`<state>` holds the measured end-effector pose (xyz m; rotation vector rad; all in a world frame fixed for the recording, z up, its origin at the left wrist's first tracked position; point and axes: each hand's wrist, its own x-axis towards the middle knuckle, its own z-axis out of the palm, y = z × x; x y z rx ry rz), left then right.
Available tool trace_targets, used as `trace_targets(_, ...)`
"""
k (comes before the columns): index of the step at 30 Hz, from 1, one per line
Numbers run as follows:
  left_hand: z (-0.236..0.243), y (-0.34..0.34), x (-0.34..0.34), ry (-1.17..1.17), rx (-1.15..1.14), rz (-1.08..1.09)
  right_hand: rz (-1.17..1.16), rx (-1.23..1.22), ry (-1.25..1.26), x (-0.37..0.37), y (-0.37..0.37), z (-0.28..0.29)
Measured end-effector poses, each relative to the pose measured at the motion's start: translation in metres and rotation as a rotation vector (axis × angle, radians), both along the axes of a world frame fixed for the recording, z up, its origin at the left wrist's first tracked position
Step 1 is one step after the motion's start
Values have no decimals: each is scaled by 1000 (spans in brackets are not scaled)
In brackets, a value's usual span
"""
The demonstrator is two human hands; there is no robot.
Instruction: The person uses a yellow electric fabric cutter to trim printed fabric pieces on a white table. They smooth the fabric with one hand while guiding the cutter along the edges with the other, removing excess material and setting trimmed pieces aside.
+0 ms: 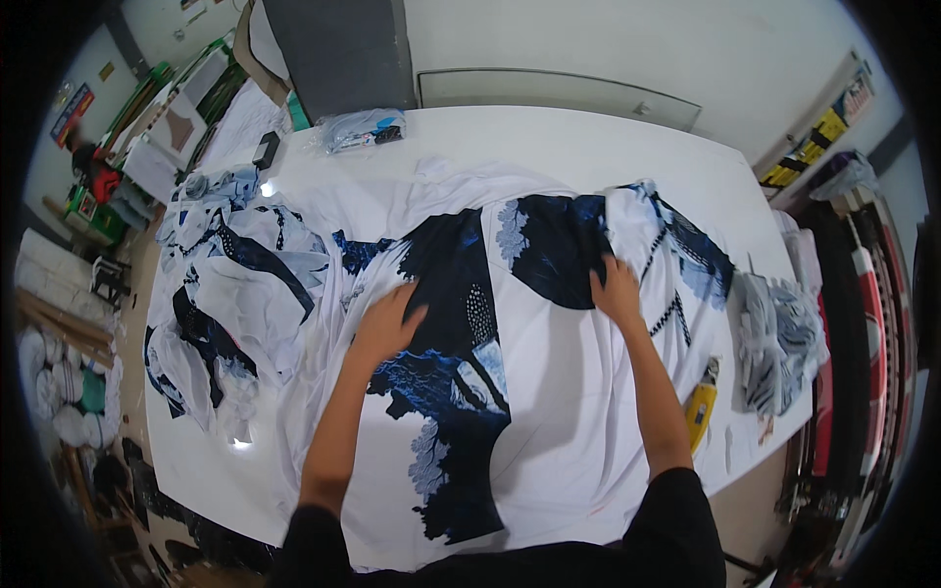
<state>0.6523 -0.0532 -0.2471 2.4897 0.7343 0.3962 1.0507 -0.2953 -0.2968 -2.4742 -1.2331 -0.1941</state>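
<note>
Crowding printed fabric [449, 304]: crumpled cloth [245, 318]

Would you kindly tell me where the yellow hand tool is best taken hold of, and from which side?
Probably by the long yellow body of the yellow hand tool, the right hand coming from above on the near side: it lies lengthwise, yellow end toward the person, greyish end pointing away.

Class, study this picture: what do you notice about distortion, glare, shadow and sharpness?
All in the head view: the white table bows at its far edge and the frame's corners are black; small glare spots shine at the table's left; soft shadow falls on the white fabric by the right hand; the distant person looks blurry.
</note>
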Motion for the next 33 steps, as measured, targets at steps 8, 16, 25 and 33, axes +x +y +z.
trace_targets(8,-80,199,181,417,142,273,103,-154,-35,90,214,-48)
trace_targets(16,-114,296,207,497,54,612,57,-79,42,149,279,-75)
trace_targets(25,-119,205,103,42,406,372,137,123,119,-9,8,-21)
trace_targets(33,-70,-213,-132,420,81,251,-124,-216,144,-122,-195,-35)
